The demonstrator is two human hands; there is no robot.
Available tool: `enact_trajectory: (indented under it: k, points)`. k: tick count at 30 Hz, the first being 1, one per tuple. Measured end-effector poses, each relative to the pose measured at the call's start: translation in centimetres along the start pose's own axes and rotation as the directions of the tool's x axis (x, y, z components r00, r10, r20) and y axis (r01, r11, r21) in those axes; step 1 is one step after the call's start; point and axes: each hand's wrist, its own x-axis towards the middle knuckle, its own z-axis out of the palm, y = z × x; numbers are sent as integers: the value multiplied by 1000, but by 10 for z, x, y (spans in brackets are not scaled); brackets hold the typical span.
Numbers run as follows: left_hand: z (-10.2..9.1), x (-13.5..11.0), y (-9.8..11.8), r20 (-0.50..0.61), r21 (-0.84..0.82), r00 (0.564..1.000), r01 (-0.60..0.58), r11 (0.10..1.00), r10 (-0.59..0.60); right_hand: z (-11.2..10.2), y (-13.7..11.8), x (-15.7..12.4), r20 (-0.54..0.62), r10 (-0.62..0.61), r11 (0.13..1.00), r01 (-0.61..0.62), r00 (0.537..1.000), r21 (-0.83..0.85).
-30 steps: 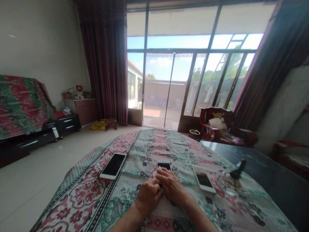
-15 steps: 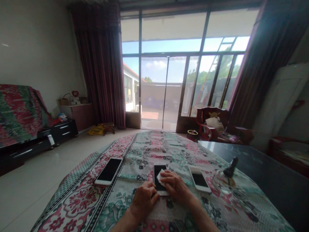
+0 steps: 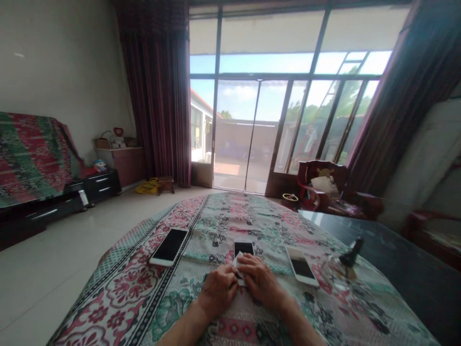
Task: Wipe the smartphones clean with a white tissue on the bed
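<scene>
A white-framed smartphone (image 3: 244, 248) with a dark screen lies on the flowered tablecloth in front of me, its lower part mostly covered by my hands. My right hand (image 3: 261, 281) is closed on a crumpled white tissue (image 3: 238, 261), pressing it on the screen. At the phone's left edge, my left hand (image 3: 219, 288) has its fingers curled, gripping the side near the tissue; its fingertips are partly hidden. A larger white smartphone (image 3: 169, 247) lies to the left of my hands. To the right rests another white smartphone (image 3: 301, 266), also face up.
A clear glass dish (image 3: 336, 274) with a black object (image 3: 351, 252) on it stands at the right of the round table's tablecloth (image 3: 201, 327). Beyond that side is a dark tabletop (image 3: 389, 245). A wooden chair (image 3: 322, 185) holding items stands near the glass door.
My right hand has drawn the tissue lower and leftward on the phone's screen, closer to my left hand. The view has tilted slightly, and the other phones lie still.
</scene>
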Motion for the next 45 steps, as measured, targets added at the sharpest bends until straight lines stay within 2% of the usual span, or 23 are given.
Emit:
enact_trajectory:
  k: [8,21,26,36,45]
  points:
    - [-3,3,4,22,118,999,-27,993,25,17,6,2,-36,-35,998,34,999,-54]
    - [-7,1,8,54,168,999,-5,986,-5,-20,0,-53,-15,44,993,-46,999,-113]
    - [-6,1,5,50,166,999,-19,986,11,-19,-5,-42,-3,43,994,-43,999,-103]
    - [-5,0,3,41,193,999,-17,981,10,4,-15,-7,51,18,991,-11,999,-130]
    - [-7,-1,4,53,225,999,2,974,-14,5,-19,-12,51,6,989,1,999,-146]
